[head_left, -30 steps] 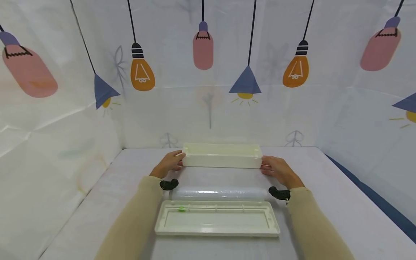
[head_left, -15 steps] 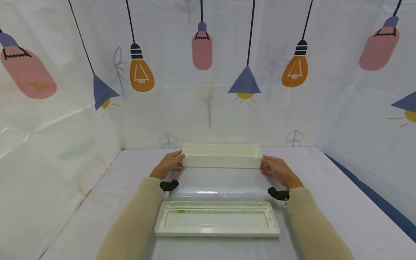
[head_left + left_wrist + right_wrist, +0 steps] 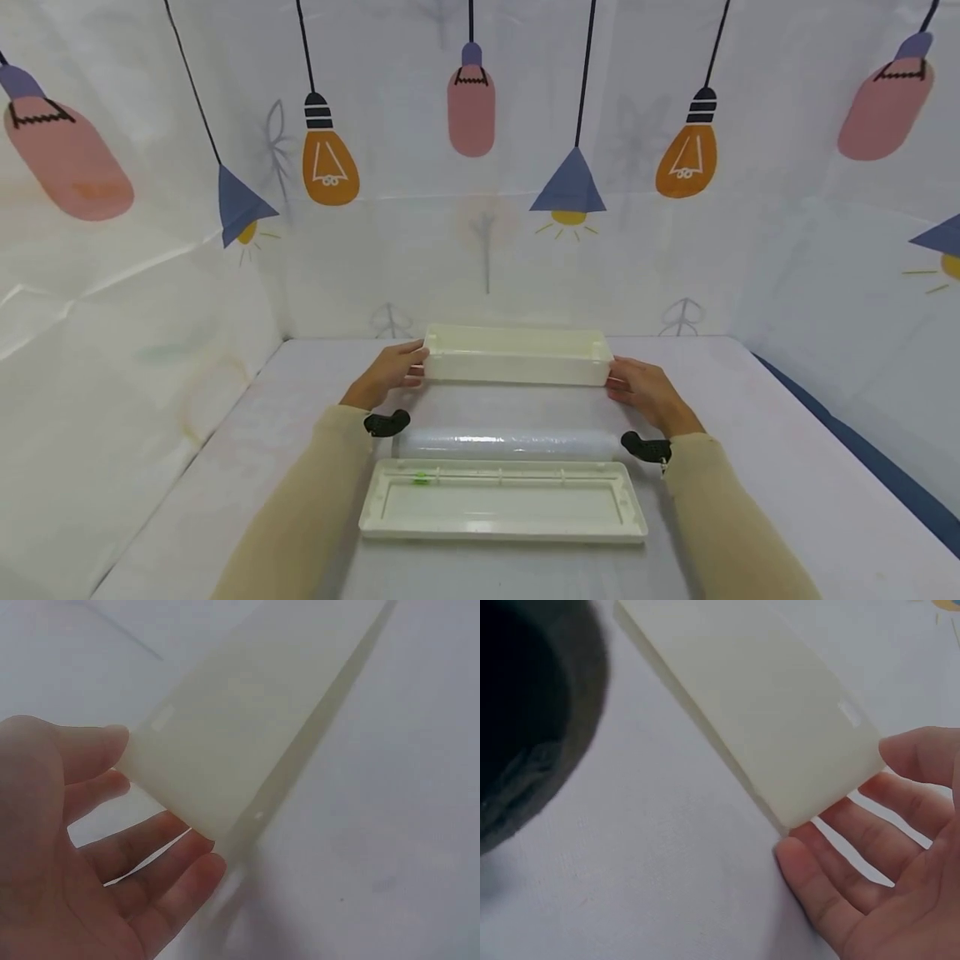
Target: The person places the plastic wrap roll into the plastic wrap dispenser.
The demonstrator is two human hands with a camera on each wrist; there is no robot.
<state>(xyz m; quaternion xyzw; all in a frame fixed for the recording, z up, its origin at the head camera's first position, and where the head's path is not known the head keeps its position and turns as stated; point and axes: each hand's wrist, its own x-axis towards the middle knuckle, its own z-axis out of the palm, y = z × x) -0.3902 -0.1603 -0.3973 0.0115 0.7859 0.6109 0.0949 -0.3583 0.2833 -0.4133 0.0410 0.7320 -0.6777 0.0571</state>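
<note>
My left hand (image 3: 387,373) and right hand (image 3: 643,390) grip opposite ends of a long cream plastic box (image 3: 517,369), its open top facing up. In the left wrist view, the thumb is at one corner of the box (image 3: 217,727) and the fingertips are along its end and lower edge. The right wrist view shows a similar grip on the other end of the box (image 3: 780,720). Nearer me lies a shiny, translucent roll that looks like plastic wrap (image 3: 510,442). In front of it rests a matching cream lid (image 3: 502,510), inner side up, with a rail and a small green slider (image 3: 422,478).
A white-covered table (image 3: 757,467) bears everything. White sheets with printed lamps form the back wall (image 3: 480,250) and the sides. Each wrist wears a small dark device, the left one (image 3: 386,423) near the roll. A blurred dark round shape (image 3: 525,712) fills the right wrist view's left side.
Both hands keep their grip on the box, which shifts slightly to the right, its right end a little farther out. The roll and lid keep their places; the head view tips down slightly.
</note>
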